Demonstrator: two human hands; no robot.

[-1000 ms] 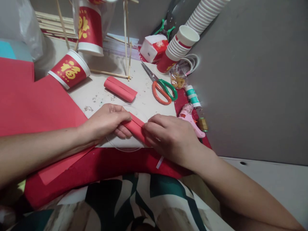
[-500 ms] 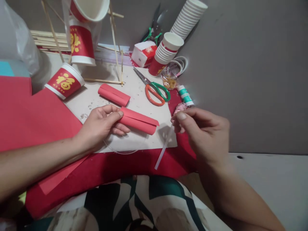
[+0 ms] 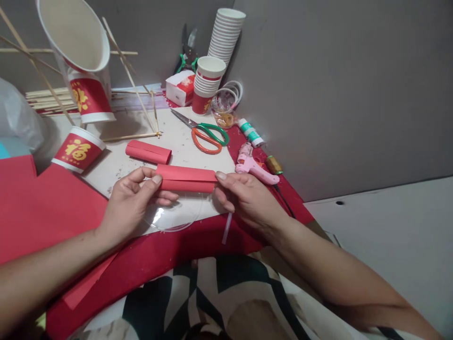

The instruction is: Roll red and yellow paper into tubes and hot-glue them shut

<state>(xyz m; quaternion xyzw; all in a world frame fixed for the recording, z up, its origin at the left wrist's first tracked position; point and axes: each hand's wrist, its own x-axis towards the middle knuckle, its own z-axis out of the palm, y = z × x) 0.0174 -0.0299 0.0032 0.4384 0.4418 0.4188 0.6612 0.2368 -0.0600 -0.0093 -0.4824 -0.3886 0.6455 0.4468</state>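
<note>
A roll of red paper [image 3: 187,178] is held level between my two hands, its overlapping edge running lengthwise along the front. My left hand [image 3: 131,194] pinches the left end, thumb on top and fingers behind and below. At the right end, the thumb and fingers of my right hand [image 3: 247,197] close on the paper. Below my right hand a translucent glue stick [image 3: 227,229] shows, its upper end hidden. A second red paper roll [image 3: 148,151] lies just behind. Beyond my right hand rests a pink glue gun [image 3: 256,166].
Scissors [image 3: 205,136] lie on the white board [image 3: 177,146]. Paper cups [image 3: 208,85] and pruners [image 3: 187,59] stand at the back. A stick frame with a lucky-character cup [image 3: 79,150] is at left, beside red paper sheets [image 3: 46,208]. A clear disc [image 3: 173,219] lies under my hands.
My right hand has come left from beside the glue gun and now grips the right end of the paper roll. The roll has turned more level. The whole view has shifted.
</note>
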